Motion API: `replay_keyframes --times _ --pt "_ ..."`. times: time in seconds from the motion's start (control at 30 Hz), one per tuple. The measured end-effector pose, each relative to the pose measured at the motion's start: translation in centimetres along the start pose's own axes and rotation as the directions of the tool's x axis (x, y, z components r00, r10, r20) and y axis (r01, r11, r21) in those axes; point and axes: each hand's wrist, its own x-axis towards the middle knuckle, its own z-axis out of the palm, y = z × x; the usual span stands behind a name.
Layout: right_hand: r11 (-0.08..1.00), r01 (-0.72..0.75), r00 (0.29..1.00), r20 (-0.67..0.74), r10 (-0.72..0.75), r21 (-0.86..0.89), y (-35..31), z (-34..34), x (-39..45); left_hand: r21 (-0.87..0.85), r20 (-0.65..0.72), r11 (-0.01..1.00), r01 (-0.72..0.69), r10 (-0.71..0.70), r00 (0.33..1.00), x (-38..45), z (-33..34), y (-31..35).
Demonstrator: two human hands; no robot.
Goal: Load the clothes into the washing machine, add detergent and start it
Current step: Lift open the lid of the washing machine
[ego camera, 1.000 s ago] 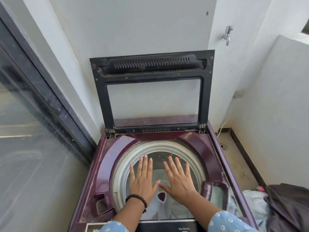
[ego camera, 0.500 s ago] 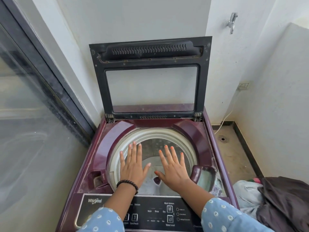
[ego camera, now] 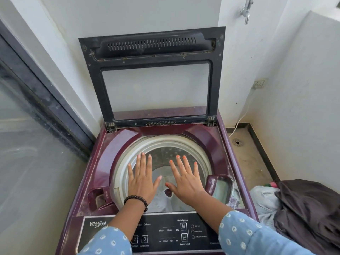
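The washing machine (ego camera: 103, 162) stands in front of me, its lid (ego camera: 152, 78) raised upright against the far wall and the drum (ego camera: 165, 144) open. I hold both palms down over the drum mouth: my left hand (ego camera: 140, 179) with fingers spread and straight, my right hand (ego camera: 185, 181) the same, thumbs nearly meeting, holding nothing. The control panel (ego camera: 165, 232) lies nearest me under my forearms. The clothes (ego camera: 298, 214) sit heaped at the near right, just beside the machine.

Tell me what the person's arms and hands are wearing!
Both arms wear light blue sleeves dotted with small white rings. The left hand has a black beaded bracelet at the wrist. The right hand has orange-painted nails; the left nails look paler.
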Motion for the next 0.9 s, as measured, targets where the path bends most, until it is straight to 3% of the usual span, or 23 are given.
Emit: replay_keyframes --times 0.17,0.33,0.47,0.77,0.9 --pt "0.999 -0.045 0.998 0.036 0.045 -0.001 0.3 -0.2 0.3 -0.036 0.039 0.996 -0.080 0.082 0.996 0.4 1.0 1.0" --pt "0.989 -0.150 0.989 -0.004 0.150 -0.002 0.1 0.2 0.5 -0.147 0.050 0.987 -0.072 0.080 0.996 0.6 1.6 1.1" --pt "0.982 -0.185 0.982 -0.038 0.184 -0.024 0.4 0.3 0.4 -0.157 0.039 0.976 -0.151 0.158 0.987 1.3 2.5 1.9" --pt "0.941 -0.331 0.942 -0.085 0.325 -0.074 1.2 -0.4 -0.4 -0.169 -0.016 0.949 -0.266 0.267 0.964 3.3 2.2 4.3" --pt "0.914 -0.402 0.907 -0.166 0.388 -0.062 2.3 -2.1 -1.8 -0.149 -0.106 0.928 -0.342 0.329 0.938 4.6 1.5 6.6"
